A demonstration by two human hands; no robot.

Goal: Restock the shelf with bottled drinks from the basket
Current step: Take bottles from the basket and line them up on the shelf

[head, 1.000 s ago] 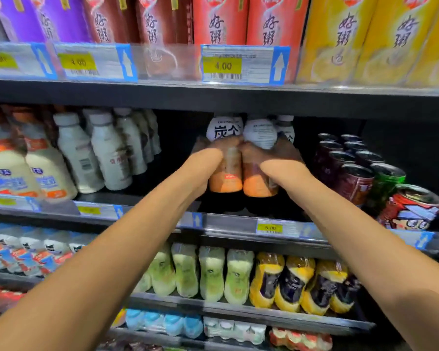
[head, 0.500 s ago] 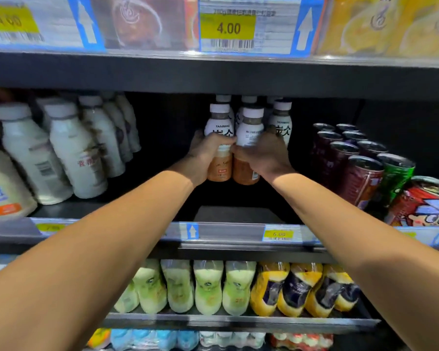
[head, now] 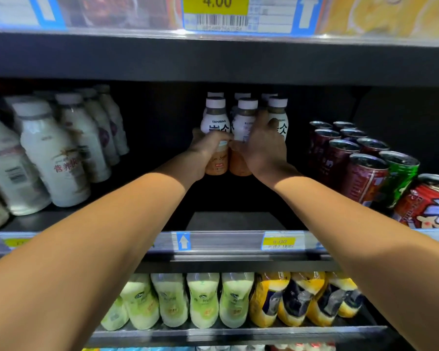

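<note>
The left hand (head: 208,149) is curled round the waist of a white-capped bottle marked TANBING (head: 215,122), with the thumb across the front of the label and the orange-brown lower part of the bottle showing below the fingers. The right hand (head: 262,148) grips a second bottle (head: 245,122) of the same kind just beside it. Its thumb lies on the front and its fingers reach up along the right side, between this bottle and a third bottle (head: 280,120). The two held bottles touch each other and stand upright deep on the middle shelf (head: 233,220). Whether their bases rest on the shelf cannot be told, as the dark hides them. Behind the three are more white caps (head: 241,95) of a back row.

Both bare forearms stretch in from the lower corners over the shelf's front rail (head: 226,241), which carries a blue arrow and a yellow 6.00 tag (head: 278,241).

To the left on the same shelf stand rows of pale milk-coloured bottles (head: 53,158). To the right are dark red cans (head: 365,178) and one green can (head: 401,173). On the shelf below are light green bottles (head: 203,300) and, beside them, yellow bottles (head: 299,297). A yellow 4.00 tag (head: 216,3) hangs on the shelf edge above.
</note>
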